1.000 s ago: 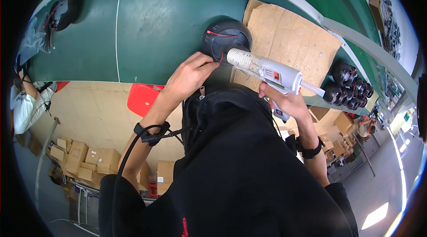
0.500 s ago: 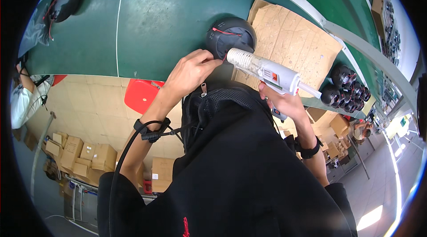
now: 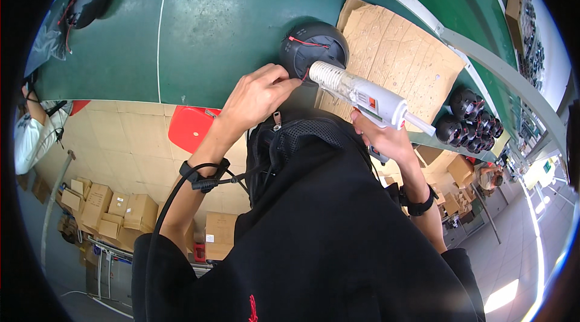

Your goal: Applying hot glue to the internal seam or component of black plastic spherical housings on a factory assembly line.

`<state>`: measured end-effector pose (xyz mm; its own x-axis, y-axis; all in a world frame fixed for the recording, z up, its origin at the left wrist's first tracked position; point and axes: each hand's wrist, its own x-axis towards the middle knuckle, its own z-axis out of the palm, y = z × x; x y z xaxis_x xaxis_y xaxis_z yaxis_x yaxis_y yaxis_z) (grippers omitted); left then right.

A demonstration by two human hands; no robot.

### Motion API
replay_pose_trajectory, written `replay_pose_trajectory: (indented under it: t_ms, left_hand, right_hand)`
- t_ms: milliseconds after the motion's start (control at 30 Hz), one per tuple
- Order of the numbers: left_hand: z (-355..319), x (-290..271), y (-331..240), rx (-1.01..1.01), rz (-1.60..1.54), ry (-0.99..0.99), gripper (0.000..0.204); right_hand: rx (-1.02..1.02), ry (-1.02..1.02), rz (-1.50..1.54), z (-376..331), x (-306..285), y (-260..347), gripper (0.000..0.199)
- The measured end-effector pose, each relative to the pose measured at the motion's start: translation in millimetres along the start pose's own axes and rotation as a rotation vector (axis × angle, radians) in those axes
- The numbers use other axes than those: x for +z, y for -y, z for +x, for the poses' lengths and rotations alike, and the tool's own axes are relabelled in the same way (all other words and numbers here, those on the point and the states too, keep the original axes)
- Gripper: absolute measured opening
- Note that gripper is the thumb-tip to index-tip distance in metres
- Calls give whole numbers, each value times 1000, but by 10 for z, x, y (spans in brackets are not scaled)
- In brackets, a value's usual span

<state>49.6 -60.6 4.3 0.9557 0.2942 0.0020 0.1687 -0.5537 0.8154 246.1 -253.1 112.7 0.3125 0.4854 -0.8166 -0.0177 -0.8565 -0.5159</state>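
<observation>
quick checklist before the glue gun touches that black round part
1. Left hand at the near edge of the black round part, pinching near its red wire: ok.
2. Right hand gripping the white glue gun: ok.
3. Nozzle aimed at the part's near rim: ok.
4. Nozzle touching the part: cannot tell.
5. Part flat on the green belt: ok.
6. Left fingertips away from the nozzle: not ok, very close.
</observation>
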Motion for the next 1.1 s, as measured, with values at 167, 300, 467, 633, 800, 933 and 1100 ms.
replay_pose_trajectory:
  t_ms: [167,300,467,633,800,933,1100]
  left_hand:
    - [40,-39,0,38,-12,-45,16]
    - [151,-114,60,37,-106,-107,16]
    - [402,-158,183,16,-169,-100,16]
    - [565,-121,232,19,-203,-55,15]
    - [601,-94,262,-13,-216,-41,16]
    - [587,-90,284,-17,-248,-54,16]
    - [541,-85,302,-81,-298,-68,15]
  right_hand:
    - [-62,-26,20,9,10,-32,18]
    - [-104,-39,24,-4,23,-42,12]
    - [-39,-23,-25,-31,17,-32,23]
    - [-62,-32,-20,-11,70,-45,24]
    - [-112,-51,-11,3,108,-47,15]
    - [-8,-24,-40,-18,55,-17,23]
    - [13,-15,57,-6,30,-22,19]
